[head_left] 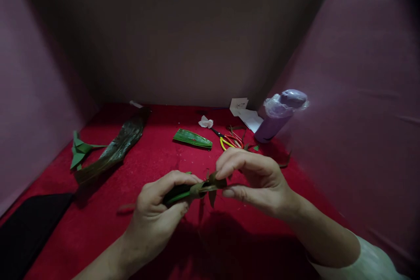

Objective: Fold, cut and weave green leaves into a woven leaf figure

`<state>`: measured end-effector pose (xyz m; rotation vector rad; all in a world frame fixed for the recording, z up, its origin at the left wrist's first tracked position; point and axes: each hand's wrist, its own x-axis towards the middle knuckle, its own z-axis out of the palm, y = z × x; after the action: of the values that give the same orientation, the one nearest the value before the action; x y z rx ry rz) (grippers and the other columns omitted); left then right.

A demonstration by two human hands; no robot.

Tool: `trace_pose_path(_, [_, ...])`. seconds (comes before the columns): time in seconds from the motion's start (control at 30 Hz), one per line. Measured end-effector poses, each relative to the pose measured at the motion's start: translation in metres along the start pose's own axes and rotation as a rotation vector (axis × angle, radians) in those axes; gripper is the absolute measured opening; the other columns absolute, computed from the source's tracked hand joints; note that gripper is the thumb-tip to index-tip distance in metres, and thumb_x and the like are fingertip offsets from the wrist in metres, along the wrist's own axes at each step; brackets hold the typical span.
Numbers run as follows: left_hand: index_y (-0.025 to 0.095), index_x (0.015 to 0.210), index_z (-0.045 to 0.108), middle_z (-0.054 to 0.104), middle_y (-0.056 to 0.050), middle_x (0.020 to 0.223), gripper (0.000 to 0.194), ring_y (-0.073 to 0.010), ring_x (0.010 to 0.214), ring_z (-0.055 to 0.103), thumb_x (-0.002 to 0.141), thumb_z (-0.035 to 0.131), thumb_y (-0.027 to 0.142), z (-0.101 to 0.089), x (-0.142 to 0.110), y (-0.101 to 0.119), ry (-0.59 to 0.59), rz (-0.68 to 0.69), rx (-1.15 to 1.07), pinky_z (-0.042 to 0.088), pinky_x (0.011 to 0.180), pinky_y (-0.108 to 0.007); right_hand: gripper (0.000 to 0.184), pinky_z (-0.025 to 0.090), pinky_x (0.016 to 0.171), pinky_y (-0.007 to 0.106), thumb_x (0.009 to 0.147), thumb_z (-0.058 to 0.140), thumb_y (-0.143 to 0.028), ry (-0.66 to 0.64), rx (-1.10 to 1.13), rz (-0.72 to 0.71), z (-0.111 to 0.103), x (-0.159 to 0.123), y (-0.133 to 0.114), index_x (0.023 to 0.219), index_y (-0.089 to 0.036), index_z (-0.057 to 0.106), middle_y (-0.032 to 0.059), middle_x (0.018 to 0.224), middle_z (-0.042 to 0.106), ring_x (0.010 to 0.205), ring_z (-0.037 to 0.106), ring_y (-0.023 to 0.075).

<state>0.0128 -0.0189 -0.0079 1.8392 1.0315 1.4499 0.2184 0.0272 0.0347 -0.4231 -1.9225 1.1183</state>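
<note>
My left hand [161, 210] is closed round a folded green leaf bundle [179, 193], with its thumb along the near side. A brownish leaf strip [197, 190] wraps the bundle's right end. My right hand [254, 179] pinches the brown strip's end between thumb and fingers, just right of the left hand. Thin strip ends hang below the bundle. Both hands are raised above the red tabletop [154, 162]. Beyond them lies a cut piece of green leaf [192, 138].
Scissors [231, 141] with red and yellow handles lie near brown scraps. A crumpled white tissue [205, 122], papers [250, 119] and a purple container [273, 126] stand farther back. To the left are a long dark leaf [123, 142], a folded green leaf shape [78, 151] and a black flat object [36, 223].
</note>
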Motion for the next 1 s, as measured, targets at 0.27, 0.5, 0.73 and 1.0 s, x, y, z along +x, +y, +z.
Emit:
trace_pose_path(0.27, [0.023, 0.093, 0.062, 0.069, 0.001, 0.086, 0.036, -0.014, 0.075, 0.066, 0.069, 0.056, -0.002, -0.001, -0.003, -0.002, 0.055, -0.025, 0.14, 0.049, 0.06, -0.02, 0.027, 0.048, 0.069, 0.03, 0.076, 0.067, -0.007, 0.066, 0.011, 0.013, 0.005, -0.001, 0.004, 0.099, -0.02, 0.066, 0.0056, 0.093, 0.063, 0.087, 0.058, 0.0168])
trace_pose_path(0.5, [0.019, 0.096, 0.059, 0.066, -0.001, 0.084, 0.033, -0.0134, 0.074, 0.062, 0.072, 0.052, -0.002, 0.001, -0.002, -0.001, 0.051, 0.149, 0.3, 0.047, 0.064, -0.023, 0.032, 0.054, 0.072, 0.033, 0.079, 0.057, 0.0, 0.119, -0.16, -0.076, 0.012, -0.004, 0.0, 0.103, -0.019, 0.066, 0.0066, 0.093, 0.066, 0.086, 0.062, 0.0179])
trace_pose_path(0.73, [0.019, 0.093, 0.059, 0.063, 0.0, 0.078, 0.034, -0.0121, 0.068, 0.059, 0.07, 0.051, -0.004, 0.001, -0.003, -0.004, 0.02, 0.098, 0.337, 0.045, 0.06, -0.023, 0.033, 0.052, 0.067, 0.031, 0.075, 0.057, 0.005, 0.107, -0.507, -0.243, 0.019, -0.008, -0.002, 0.101, -0.013, 0.067, 0.0101, 0.094, 0.067, 0.08, 0.061, 0.0165])
trace_pose_path(1.0, [0.018, 0.094, 0.058, 0.062, 0.0, 0.076, 0.03, -0.0121, 0.065, 0.055, 0.073, 0.052, -0.004, 0.003, -0.003, -0.005, -0.001, 0.182, 0.362, 0.044, 0.058, -0.024, 0.02, 0.048, 0.067, 0.032, 0.075, 0.067, -0.009, 0.164, -0.629, -0.244, 0.027, -0.004, -0.002, 0.095, -0.011, 0.066, 0.0088, 0.084, 0.063, 0.076, 0.056, 0.0166])
